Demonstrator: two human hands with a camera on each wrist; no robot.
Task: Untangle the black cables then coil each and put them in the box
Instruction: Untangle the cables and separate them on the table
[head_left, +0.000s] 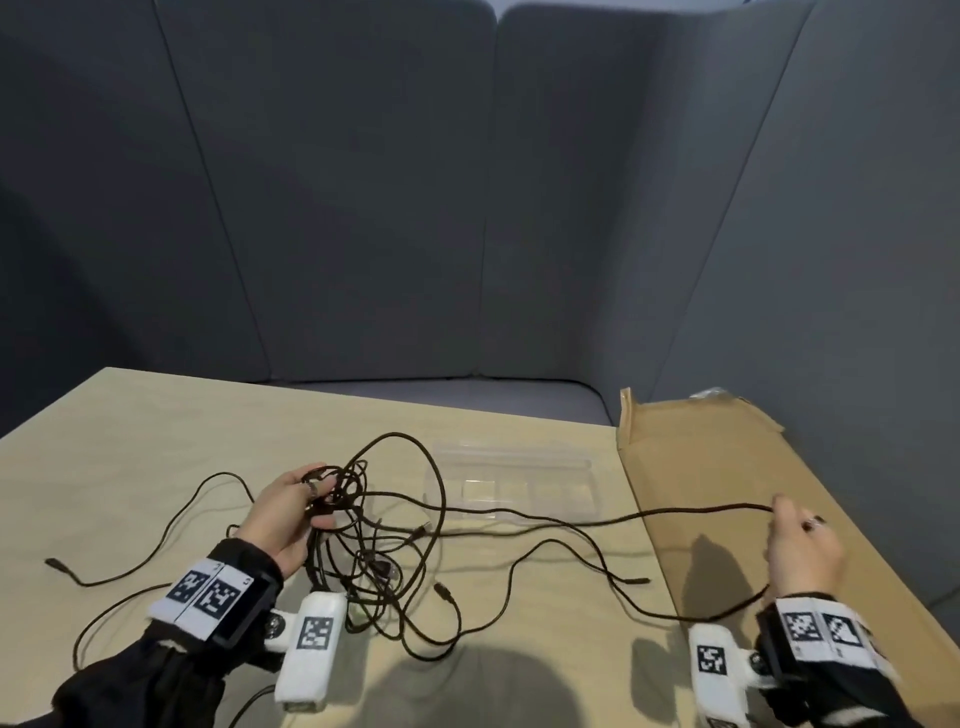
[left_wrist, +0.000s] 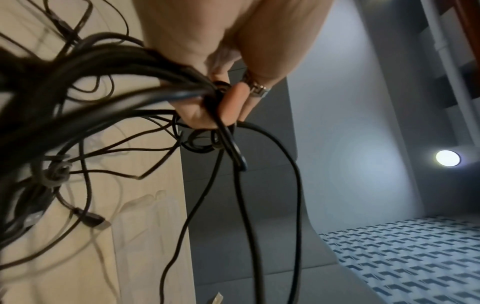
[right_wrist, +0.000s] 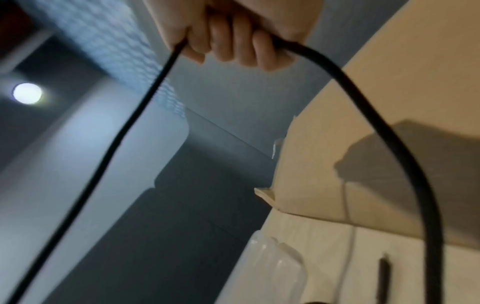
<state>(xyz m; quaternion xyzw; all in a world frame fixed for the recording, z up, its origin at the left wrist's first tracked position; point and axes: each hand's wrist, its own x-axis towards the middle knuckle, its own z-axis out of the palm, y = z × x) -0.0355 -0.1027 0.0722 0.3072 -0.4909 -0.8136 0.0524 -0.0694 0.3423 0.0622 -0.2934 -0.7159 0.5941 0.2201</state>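
Nearest, loose loops of the black cables (head_left: 395, 587) sprawl over the pale wood-grain worktop (head_left: 130, 457), thin matte cords with small plug ends lying apart from the knot. Just beyond, the left hand (head_left: 283, 522) is raised above the worktop, its grip closed round the tangled bundle, with the thumb and fingers (left_wrist: 231, 107) pinching several strands together; a ring shows on one finger. From that knot a single strand (head_left: 649, 514) stretches right, clear of the surface, to the right hand (head_left: 802, 551), whose fingers (right_wrist: 241, 41) are curled round it in a closed grip, the cord bending down on either side of the fist. The right hand hangs over a flat sheet of brown cardboard (head_left: 701, 457) with torn corners. Farther back, between the hands and lying on the worktop, sits the box (head_left: 511, 486), clear ribbed plastic, shallow and rectangular. Behind stand grey padded panels (head_left: 337, 208).
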